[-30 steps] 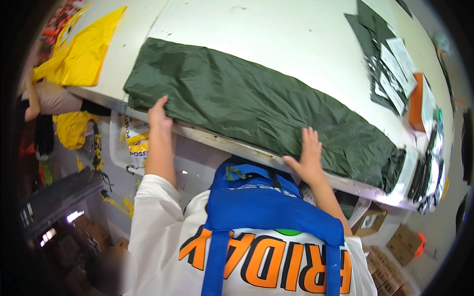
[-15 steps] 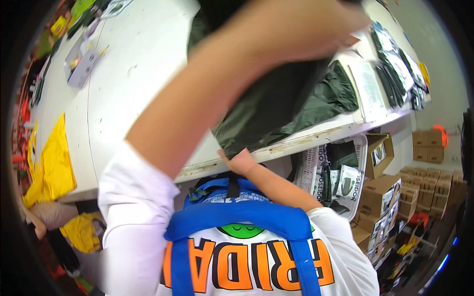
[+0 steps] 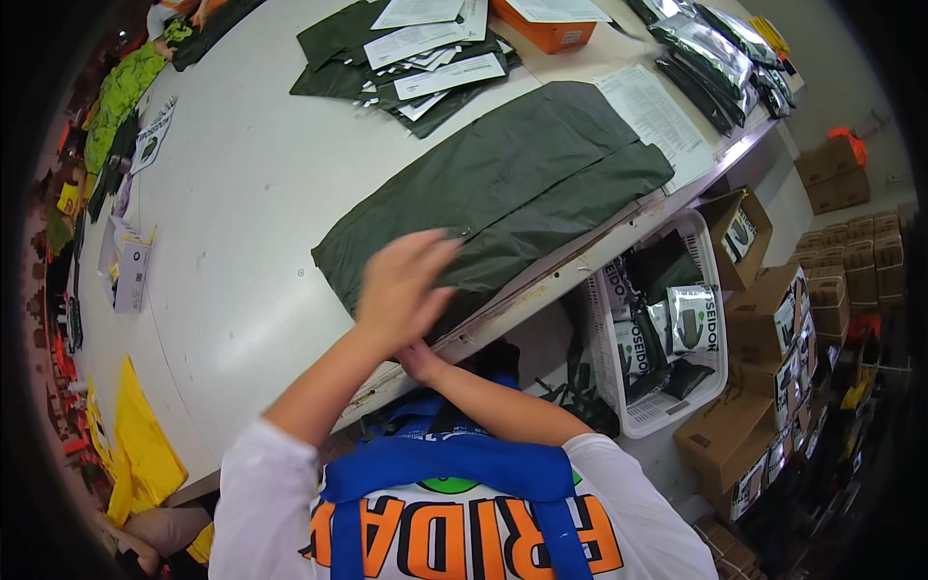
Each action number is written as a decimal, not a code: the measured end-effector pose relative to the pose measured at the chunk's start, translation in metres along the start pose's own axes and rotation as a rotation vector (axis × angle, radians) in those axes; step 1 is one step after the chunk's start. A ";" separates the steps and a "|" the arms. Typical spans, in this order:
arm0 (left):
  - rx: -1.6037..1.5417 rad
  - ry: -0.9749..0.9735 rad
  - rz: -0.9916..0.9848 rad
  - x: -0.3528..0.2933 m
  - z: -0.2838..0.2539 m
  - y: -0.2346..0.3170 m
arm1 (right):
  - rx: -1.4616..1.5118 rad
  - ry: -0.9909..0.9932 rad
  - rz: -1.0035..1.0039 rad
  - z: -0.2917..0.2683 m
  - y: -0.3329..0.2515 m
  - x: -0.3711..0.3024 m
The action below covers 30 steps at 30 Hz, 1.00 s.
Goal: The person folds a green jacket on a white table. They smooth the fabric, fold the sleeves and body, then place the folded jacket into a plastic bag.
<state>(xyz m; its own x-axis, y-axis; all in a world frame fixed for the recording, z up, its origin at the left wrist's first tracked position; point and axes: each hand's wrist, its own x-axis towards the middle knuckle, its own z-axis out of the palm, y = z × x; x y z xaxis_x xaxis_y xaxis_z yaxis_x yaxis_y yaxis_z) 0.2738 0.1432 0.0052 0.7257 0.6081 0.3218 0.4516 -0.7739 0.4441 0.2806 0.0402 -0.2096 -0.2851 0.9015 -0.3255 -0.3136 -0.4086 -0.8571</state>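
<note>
A folded dark green garment of thin, shiny fabric [image 3: 522,164] lies aslant on the white table [image 3: 242,193], its near end by the front edge. My left hand [image 3: 401,290] is over that near end, slightly blurred, with fingers spread and nothing in them; I cannot tell whether it touches the fabric. Below it, at the table's edge, is my right hand [image 3: 420,362]. Its fingers are mostly hidden behind my left wrist and the edge, so any grip on the cloth does not show.
Dark green folded pieces with paper slips [image 3: 425,68] lie farther back beside an orange box [image 3: 551,29]. Printed sheets [image 3: 667,126] and silver-and-black packets [image 3: 706,58] are at right. Below stand a white basket of packets [image 3: 638,416] and cardboard boxes [image 3: 735,435]. Yellow fabric [image 3: 145,435] hangs at left.
My left hand has come down and back from the far right to the garment's near end. The garment, lifted and blurred before, now lies flat. My right hand has shifted slightly left.
</note>
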 end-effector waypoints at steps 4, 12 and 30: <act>-0.274 0.234 -0.985 -0.124 -0.009 -0.040 | 0.113 0.147 -0.075 0.027 -0.085 -0.028; -1.281 0.552 -1.194 -0.180 -0.022 -0.020 | -0.796 -0.834 0.243 0.055 -0.146 -0.043; -0.476 0.401 -1.304 -0.250 -0.044 -0.064 | -0.751 0.667 0.429 -0.289 -0.286 -0.012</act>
<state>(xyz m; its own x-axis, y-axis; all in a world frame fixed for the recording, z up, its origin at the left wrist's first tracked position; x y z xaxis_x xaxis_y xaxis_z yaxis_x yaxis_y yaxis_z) 0.0408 0.0482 -0.0669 -0.2882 0.8916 -0.3493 0.3954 0.4430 0.8046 0.6353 0.1870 -0.0755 0.3810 0.6932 -0.6118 0.3922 -0.7204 -0.5721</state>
